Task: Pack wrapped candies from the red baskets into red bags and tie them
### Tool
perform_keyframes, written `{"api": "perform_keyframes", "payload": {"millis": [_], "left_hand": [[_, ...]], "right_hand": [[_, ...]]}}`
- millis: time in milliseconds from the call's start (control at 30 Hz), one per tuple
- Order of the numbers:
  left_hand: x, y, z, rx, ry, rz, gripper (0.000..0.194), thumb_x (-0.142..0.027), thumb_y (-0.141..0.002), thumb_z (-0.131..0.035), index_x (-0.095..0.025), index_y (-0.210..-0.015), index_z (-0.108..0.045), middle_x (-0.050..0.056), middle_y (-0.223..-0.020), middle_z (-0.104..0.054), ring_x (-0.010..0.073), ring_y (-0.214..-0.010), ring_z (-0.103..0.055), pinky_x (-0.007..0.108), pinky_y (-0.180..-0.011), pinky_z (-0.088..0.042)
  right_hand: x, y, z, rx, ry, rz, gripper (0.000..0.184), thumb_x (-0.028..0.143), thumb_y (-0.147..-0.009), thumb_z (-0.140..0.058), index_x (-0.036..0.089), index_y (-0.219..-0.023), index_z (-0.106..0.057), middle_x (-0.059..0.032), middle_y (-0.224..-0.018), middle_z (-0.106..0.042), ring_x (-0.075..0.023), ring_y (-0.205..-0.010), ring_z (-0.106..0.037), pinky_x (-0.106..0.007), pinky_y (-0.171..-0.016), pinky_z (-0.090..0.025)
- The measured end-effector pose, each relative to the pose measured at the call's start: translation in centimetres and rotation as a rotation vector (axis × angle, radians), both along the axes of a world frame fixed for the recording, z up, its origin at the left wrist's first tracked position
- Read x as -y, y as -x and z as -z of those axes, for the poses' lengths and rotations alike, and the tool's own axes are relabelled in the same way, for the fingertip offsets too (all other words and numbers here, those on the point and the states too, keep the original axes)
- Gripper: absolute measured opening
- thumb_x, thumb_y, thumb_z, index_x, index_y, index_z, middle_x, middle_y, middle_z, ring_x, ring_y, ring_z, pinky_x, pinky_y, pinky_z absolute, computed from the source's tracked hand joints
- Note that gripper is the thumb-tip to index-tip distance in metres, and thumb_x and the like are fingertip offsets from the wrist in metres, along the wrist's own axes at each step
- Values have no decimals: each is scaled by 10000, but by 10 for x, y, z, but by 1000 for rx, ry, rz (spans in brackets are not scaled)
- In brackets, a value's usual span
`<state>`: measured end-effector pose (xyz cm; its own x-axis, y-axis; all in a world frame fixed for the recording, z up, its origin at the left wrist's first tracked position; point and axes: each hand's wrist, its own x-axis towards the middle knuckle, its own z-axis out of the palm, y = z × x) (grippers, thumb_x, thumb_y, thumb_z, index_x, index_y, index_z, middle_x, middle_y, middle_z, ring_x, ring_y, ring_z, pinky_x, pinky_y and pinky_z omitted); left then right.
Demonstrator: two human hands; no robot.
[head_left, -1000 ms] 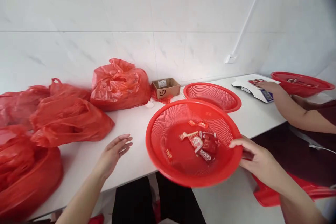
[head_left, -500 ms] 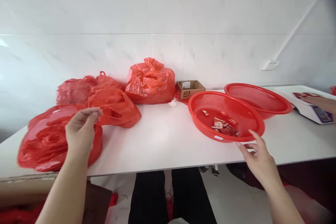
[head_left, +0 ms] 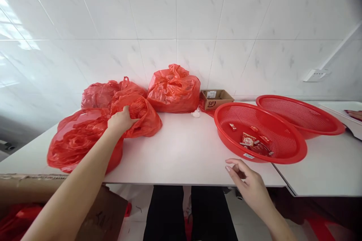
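Observation:
My left hand is at the gaping mouth of a red plastic bag, with crumpled red plastic just beyond the fingers. Its thumb and forefinger are apart; the other fingertips are hidden. My right hand hovers over the table's front edge, fingers loosely curved, thumb and forefinger apart, nothing held. Just beyond it stands a red plastic basket with perforated sides. Several small wrapped packets, among them a red-and-white packet, lie on its bottom.
A second red basket stands behind the first. Full red bags line the wall, and another red bag lies front left. A small cardboard box sits at the back. A larger carton stands below the table's left edge.
My left hand has gone from above the front bag forward and right to the open bag. My right hand has come away from the basket's rim, leftward and nearer me. The view has shifted left.

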<state>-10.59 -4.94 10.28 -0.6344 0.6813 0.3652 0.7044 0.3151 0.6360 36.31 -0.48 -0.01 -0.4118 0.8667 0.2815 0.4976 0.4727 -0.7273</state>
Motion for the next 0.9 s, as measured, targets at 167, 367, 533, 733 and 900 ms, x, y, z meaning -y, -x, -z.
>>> {"api": "perform_keyframes", "payload": {"millis": [167, 367, 533, 733, 900], "left_hand": [[22, 11, -47, 6, 35, -249, 376, -455, -679, -773, -151, -599, -565, -38, -527, -450, 300, -935, -598, 585, -946, -359], [49, -42, -95, 33, -694, -293, 336, -507, -881, -555, -176, -837, -520, 14, -942, -545, 158, -906, -484, 334, -881, -391], [31, -153, -13, 449, -386, 238, 434, -590, -795, -616, -183, -659, -549, -15, -612, -527, 126, -582, -497, 265, -567, -423], [30, -211, 89, 743, -158, 484, 499, -598, -887, -463, -141, -790, -638, 31, -639, -611, 132, -566, -543, 260, -546, -457], [50, -164, 117, 651, -211, 255, 403, -570, -753, -652, -174, -715, -590, 0, -627, -584, 128, -602, -509, 249, -581, -416]], "right_hand": [[3, 19, 2, 38, 32, -68, 288, 497, -948, -472, 250, -961, -618, 20, -640, -520, -137, -547, -466, -242, -504, -412], [3, 45, -3, -29, 85, -163, 276, 465, -955, -479, 232, -948, -627, -3, -697, -569, -145, -625, -521, -246, -545, -434], [21, 85, -34, -322, 193, -262, 457, 452, -912, -571, 258, -1311, -461, -79, -1109, -616, -180, -908, -612, -282, -725, -540], [18, 98, -32, -484, 242, -342, 281, 352, -886, -614, 231, -1136, -574, -59, -1103, -644, -178, -923, -628, -309, -788, -532], [-7, 69, -10, -694, 241, -103, 143, 310, -831, -665, 206, -875, -577, -3, -834, -619, -144, -759, -596, -258, -693, -504]]}}
